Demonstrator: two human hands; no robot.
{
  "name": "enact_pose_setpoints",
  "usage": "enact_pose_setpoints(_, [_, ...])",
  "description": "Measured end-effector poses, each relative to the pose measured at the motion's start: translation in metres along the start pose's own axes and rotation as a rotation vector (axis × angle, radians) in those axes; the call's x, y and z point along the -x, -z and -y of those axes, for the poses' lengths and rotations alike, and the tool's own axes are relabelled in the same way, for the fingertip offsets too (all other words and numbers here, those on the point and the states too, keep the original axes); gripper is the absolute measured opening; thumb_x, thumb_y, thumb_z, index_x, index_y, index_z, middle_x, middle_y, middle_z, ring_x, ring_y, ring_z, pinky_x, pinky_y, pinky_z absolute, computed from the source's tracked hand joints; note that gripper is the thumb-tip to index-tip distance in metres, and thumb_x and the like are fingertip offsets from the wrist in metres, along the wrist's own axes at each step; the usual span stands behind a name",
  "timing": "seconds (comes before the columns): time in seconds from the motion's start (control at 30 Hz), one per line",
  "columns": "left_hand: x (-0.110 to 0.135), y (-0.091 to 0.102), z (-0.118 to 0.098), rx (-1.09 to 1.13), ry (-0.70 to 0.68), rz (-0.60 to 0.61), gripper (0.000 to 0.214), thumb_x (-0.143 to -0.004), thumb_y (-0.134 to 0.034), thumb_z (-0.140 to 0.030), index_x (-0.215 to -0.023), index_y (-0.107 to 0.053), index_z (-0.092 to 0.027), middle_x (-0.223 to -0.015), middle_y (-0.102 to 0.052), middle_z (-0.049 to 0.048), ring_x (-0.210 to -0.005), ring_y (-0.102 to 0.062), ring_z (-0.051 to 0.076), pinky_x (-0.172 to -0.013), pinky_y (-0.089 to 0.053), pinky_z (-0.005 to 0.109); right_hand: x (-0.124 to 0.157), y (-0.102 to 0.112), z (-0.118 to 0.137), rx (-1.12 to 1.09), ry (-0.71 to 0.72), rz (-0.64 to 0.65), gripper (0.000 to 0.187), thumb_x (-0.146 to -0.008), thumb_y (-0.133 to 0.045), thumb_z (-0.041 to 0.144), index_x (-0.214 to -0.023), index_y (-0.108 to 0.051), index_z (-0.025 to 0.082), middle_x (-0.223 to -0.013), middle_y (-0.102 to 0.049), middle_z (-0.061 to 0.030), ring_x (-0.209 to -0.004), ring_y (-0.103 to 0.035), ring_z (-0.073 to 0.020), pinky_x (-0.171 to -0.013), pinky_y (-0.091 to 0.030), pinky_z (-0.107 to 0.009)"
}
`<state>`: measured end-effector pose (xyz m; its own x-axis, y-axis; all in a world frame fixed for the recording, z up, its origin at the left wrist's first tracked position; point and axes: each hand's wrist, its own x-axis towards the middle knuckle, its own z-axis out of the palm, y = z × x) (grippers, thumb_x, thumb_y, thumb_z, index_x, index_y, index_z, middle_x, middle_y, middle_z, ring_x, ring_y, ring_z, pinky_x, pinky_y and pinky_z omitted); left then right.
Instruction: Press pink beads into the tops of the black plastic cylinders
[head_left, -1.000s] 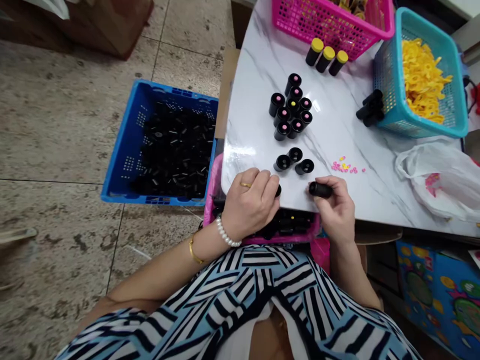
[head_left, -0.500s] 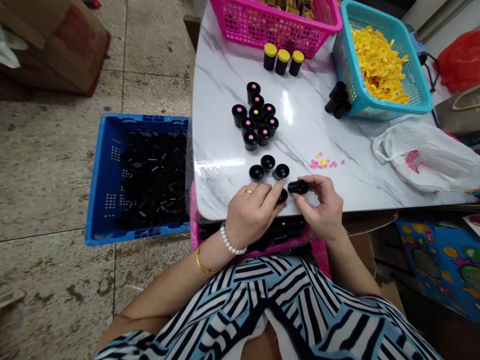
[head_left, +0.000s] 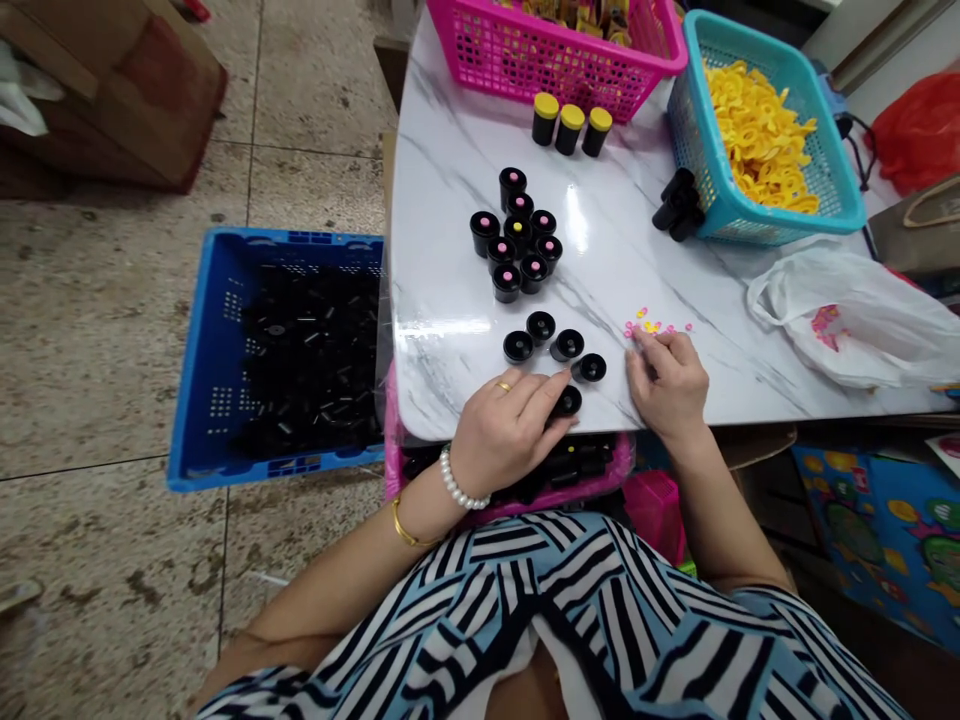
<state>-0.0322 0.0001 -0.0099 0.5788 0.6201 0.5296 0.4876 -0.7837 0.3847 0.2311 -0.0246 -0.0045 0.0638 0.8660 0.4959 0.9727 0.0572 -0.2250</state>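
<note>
My left hand [head_left: 517, 430] is closed around a black plastic cup [head_left: 569, 401] near the table's front edge. Several other black cups, one of them this cup [head_left: 592, 368] just beyond my fingers, stand there with plain dark insides. Farther back is a cluster of black cups [head_left: 506, 282] with a pink or yellow bead in each. My right hand [head_left: 670, 385] reaches with bent fingers to a small scatter of pink and yellow beads [head_left: 651, 327]. Its fingertips touch the beads' near side; whether a bead is pinched between them is too small to see.
Three yellow-capped black tubs [head_left: 571, 130] stand before a pink basket [head_left: 555, 70]. A turquoise basket [head_left: 765, 225] holds yellow plastic parts, with black cups [head_left: 677, 205] beside it. A white plastic bag [head_left: 885, 340] lies at right. A blue crate [head_left: 191, 380] of black parts sits left of the table.
My right hand has let go of a black cup, which now stands upright beside the others, and has moved right and away from me to the beads. My left hand stays at its cup.
</note>
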Motion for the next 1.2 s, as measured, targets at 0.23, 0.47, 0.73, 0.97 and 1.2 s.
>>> enact_pose_setpoints(0.23, [-0.003,0.0,-0.002,-0.002,0.015,-0.022,0.044,-0.098,-0.063,-0.043,-0.129,-0.061,-0.012,-0.101,-0.072,0.0101,-0.089,-0.063,0.023,-0.077,-0.056,0.037,0.023,0.018,0.004,0.058,0.155,0.071,0.036,-0.091,-0.068,0.035,-0.125,-0.071,0.023,-0.1,-0.069,-0.0101,-0.093,-0.061,-0.0255,-0.085,-0.055,-0.042])
enact_pose_setpoints(0.47, [-0.003,0.002,-0.004,0.046,0.058,-0.026,0.037,-0.097,-0.064,-0.044,-0.117,-0.067,-0.013,-0.101,-0.07,0.0094,-0.088,-0.061,0.022,-0.079,-0.055,0.036,0.058,0.038,0.028,-0.082,0.318,0.239,0.044,-0.087,-0.077,0.035,-0.128,-0.067,0.026,-0.104,-0.072,-0.01,-0.099,-0.064,-0.0277,-0.088,-0.057,-0.044])
enact_pose_setpoints(0.73, [0.001,0.0,-0.002,0.081,0.065,0.001,0.035,-0.099,-0.061,-0.048,-0.11,-0.069,-0.016,-0.095,-0.068,0.0064,-0.085,-0.059,0.02,-0.08,-0.052,0.034,0.033,0.052,0.074,-0.718,-0.221,0.361,0.005,-0.093,-0.071,0.025,-0.093,-0.076,0.025,-0.087,-0.074,-0.0015,-0.079,-0.069,-0.0172,-0.072,-0.057,-0.034])
enact_pose_setpoints(0.97, [-0.001,0.001,-0.003,0.059,0.06,0.024,0.03,-0.102,-0.055,-0.043,-0.105,-0.069,-0.016,-0.091,-0.067,0.0063,-0.086,-0.059,0.021,-0.081,-0.051,0.034,0.021,0.045,0.102,-0.571,-0.249,0.201,0.009,-0.089,-0.077,0.025,-0.097,-0.081,0.027,-0.086,-0.076,-0.0016,-0.076,-0.069,-0.0173,-0.071,-0.056,-0.035])
enact_pose_setpoints(1.2, [-0.001,0.001,-0.002,0.041,0.034,0.011,0.034,-0.103,-0.053,-0.045,-0.103,-0.068,-0.015,-0.089,-0.065,0.0059,-0.086,-0.058,0.022,-0.078,-0.05,0.036,0.021,0.039,0.108,-0.579,-0.338,0.186,0.007,-0.089,-0.076,0.029,-0.091,-0.078,0.023,-0.084,-0.074,-0.0024,-0.074,-0.069,-0.0164,-0.067,-0.057,-0.031])
